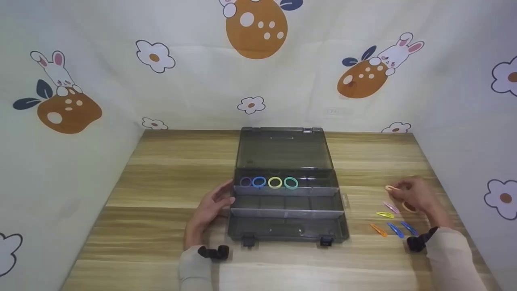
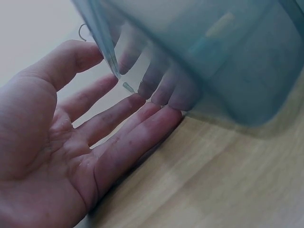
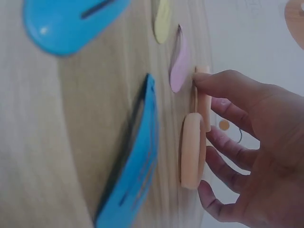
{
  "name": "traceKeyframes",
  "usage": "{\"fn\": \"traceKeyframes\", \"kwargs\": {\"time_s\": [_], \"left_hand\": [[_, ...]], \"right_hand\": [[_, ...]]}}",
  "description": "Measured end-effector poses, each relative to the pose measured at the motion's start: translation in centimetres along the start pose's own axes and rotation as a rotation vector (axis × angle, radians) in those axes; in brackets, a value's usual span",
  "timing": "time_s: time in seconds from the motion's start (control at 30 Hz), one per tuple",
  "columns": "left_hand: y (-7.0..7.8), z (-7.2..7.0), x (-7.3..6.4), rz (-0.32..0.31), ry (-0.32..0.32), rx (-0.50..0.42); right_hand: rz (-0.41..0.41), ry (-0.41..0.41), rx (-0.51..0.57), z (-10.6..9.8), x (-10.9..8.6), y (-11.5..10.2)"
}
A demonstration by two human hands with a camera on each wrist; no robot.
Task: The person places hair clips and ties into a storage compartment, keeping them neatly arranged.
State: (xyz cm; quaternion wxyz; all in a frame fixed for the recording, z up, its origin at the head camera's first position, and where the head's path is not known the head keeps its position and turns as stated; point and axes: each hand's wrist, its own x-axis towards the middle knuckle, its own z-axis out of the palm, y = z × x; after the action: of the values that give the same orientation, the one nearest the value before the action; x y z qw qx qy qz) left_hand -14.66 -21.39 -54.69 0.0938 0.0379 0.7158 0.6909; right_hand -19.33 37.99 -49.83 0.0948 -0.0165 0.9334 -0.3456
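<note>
My right hand (image 1: 418, 196) pinches a peach hair tie (image 3: 204, 102) between thumb and fingers at the table's right side. A second peach hair tie (image 3: 191, 152) lies under the curled fingers, partly covered in the head view. Snap hair clips lie nearby: pink (image 1: 391, 207), yellow (image 1: 385, 215), orange (image 1: 378, 230) and two blue ones (image 1: 395, 230). My left hand (image 1: 210, 208) rests its fingertips against the left wall of a dark, see-through divided box (image 2: 256, 71). Purple, blue (image 1: 253, 182), yellow (image 1: 269, 182) and green hair ties stand in a row in its back section.
The box's lid (image 1: 284, 149) is raised at the back, and two latches (image 1: 326, 241) hang at its front. Two dividers (image 1: 287, 213) split the box lengthwise. A patterned curtain (image 1: 194, 93) closes off the back and sides of the wooden table (image 1: 161, 238).
</note>
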Motion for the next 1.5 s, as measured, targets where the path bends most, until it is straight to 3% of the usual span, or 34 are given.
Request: {"fn": "traceKeyframes", "kwargs": {"time_s": [0.23, 0.43, 0.7, 0.83, 1.2, 1.5], "left_hand": [[0.3, 0.1, 0.1, 0.007, -0.009, 0.0], [0.3, 0.1, -0.1, -0.001, 0.003, -0.011], [0.2, 0.2, 0.0, -0.008, 0.019, 0.002], [0.3, 0.3, 0.0, -0.007, 0.015, 0.01], [0.2, 0.2, -0.1, -0.008, 0.011, -0.02], [0.2, 0.1, -0.1, -0.004, 0.019, -0.012]], "right_hand": [[-0.017, 0.075, -0.143, 0.5, 0.5, -1.4], [-0.048, 0.102, -0.065, 0.8, 0.8, -3.9], [-0.273, 0.18, -0.033, 1.6, 1.2, -7.3], [-0.323, 0.201, -0.033, 2.3, 1.3, -9.0], [-0.321, 0.105, 0.0, 4.4, 1.6, -12.6], [-0.379, 0.068, 0.036, 5.5, 1.8, -15.5]]}}
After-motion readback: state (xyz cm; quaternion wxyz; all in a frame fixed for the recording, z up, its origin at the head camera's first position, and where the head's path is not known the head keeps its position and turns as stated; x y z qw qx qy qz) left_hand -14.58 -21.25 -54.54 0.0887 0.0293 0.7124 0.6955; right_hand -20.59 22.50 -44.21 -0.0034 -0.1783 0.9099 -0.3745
